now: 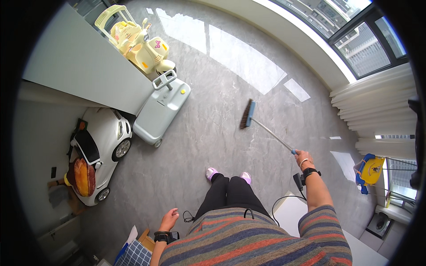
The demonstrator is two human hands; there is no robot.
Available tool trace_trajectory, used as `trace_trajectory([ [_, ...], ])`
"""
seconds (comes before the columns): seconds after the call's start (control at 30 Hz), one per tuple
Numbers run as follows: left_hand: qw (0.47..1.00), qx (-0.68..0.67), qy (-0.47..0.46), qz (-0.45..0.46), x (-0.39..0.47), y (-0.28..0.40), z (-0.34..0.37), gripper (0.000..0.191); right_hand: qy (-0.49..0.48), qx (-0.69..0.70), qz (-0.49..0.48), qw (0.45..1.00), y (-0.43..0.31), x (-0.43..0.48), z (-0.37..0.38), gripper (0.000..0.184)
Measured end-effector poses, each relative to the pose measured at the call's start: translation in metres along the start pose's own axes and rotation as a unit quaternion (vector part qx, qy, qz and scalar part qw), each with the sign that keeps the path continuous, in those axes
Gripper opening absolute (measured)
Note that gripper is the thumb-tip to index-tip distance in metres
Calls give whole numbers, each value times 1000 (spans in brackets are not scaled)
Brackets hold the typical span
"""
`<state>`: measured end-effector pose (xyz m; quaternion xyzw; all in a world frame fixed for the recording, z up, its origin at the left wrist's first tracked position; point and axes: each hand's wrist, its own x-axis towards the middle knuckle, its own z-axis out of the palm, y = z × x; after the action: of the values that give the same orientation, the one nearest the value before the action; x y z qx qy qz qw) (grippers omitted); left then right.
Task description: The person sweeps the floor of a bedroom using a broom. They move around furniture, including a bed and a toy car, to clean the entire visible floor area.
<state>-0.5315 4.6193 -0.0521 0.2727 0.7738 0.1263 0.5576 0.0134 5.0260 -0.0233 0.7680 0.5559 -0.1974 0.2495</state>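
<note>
My right hand (303, 157) grips the end of a broom's metal handle (273, 134), arm stretched forward and to the right. The broom head (252, 114) has a blue back and dark bristles (245, 115), which face left over the grey marble-patterned floor (206, 139). Whether the bristles touch the floor is hard to tell. Low at my left side hangs my left hand (170, 219), holding nothing, its fingers loosely curved.
A grey wheeled case (159, 111) stands front left, with a cream toy scooter (149, 50) behind it. Further left is a white toy car (108, 146). White curtains (376, 96) and a yellow-and-blue swing seat (371, 171) are at right. A white surface (289, 212) lies beside me.
</note>
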Motion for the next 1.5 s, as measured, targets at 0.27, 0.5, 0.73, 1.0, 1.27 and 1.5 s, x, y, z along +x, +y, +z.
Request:
trace_trajectory([
  [0.27, 1000, 16, -12, 19, 36, 41, -3, 40, 3, 63, -153, 986, 8, -9, -21, 35],
  [0.5, 998, -32, 38, -33, 36, 98, 13, 40, -166, 13, -343, 925, -119, 21, 3, 30],
  [0.73, 998, -8, 33, -58, 32, 199, 47, 40, -177, -152, -503, 832, -272, 76, 19, 26],
  [1.0, 998, -43, 36, -42, 55, 263, 68, 39, -172, -68, -372, 910, -254, 205, -77, 30],
  [1.27, 999, -19, 29, -28, 84, 284, 66, 38, -85, -5, -197, 977, -176, 303, -194, 28],
  [1.5, 999, -18, 26, -11, 119, 310, 51, 38, 14, 50, -78, 996, -67, 311, -212, 30],
])
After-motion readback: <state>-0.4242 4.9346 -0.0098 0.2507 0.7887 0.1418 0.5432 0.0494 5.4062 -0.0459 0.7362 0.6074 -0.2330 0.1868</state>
